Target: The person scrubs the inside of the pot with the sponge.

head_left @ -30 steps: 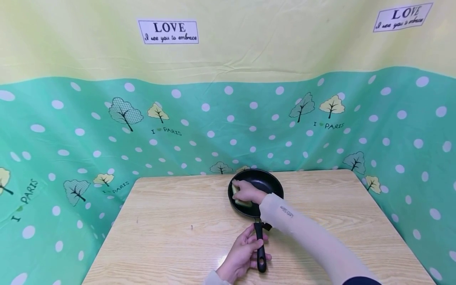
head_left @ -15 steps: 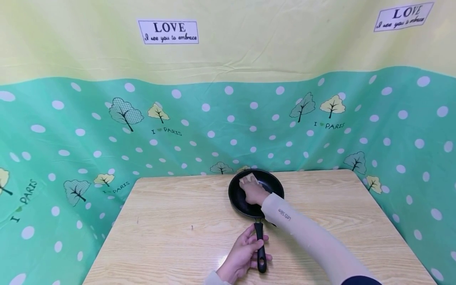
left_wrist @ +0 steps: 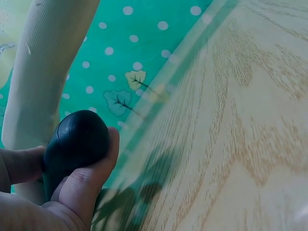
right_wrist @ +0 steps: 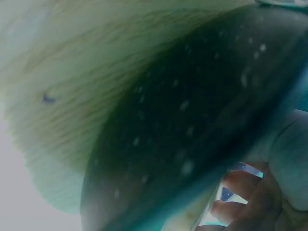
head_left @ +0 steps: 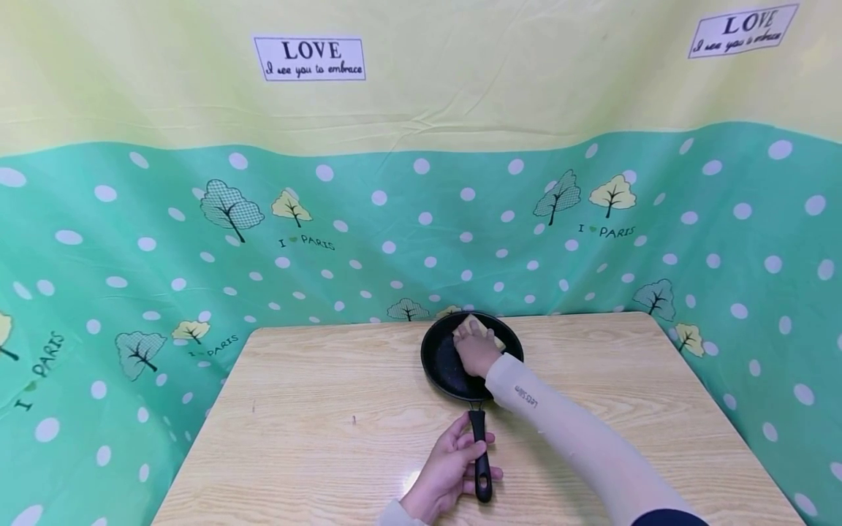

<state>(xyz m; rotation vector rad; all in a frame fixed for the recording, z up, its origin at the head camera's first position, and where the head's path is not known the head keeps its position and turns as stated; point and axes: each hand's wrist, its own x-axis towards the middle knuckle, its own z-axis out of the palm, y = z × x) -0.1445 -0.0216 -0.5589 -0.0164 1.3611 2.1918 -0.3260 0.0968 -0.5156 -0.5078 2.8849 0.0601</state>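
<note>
A black frying pan (head_left: 447, 376) sits at the back middle of the table, its handle (head_left: 483, 478) toward the person. The left hand (head_left: 447, 467) holds that handle, thumb on top and fingers underneath; in the left wrist view the rounded handle end (left_wrist: 82, 137) pokes out between thumb and fingers. Inside the pan, the right hand (head_left: 478, 356) grips a pale yellow sponge (head_left: 468, 319) against the inner surface, right of centre toward the back. The right wrist view shows bent fingers (right_wrist: 240, 183) at the sponge's edge (right_wrist: 192, 211), with most of the sponge hidden behind the pan wall.
The light wood-grain table (head_left: 316, 424) spreads around the pan. A green and yellow printed curtain (head_left: 368, 219) hangs behind and at both sides, close to the table's back edge. The right sleeve (head_left: 579, 438) crosses over the table's right part.
The right hand has moved the sponge from the pan's left side up along the back and over to the right. The left hand and the pan have stayed put.
</note>
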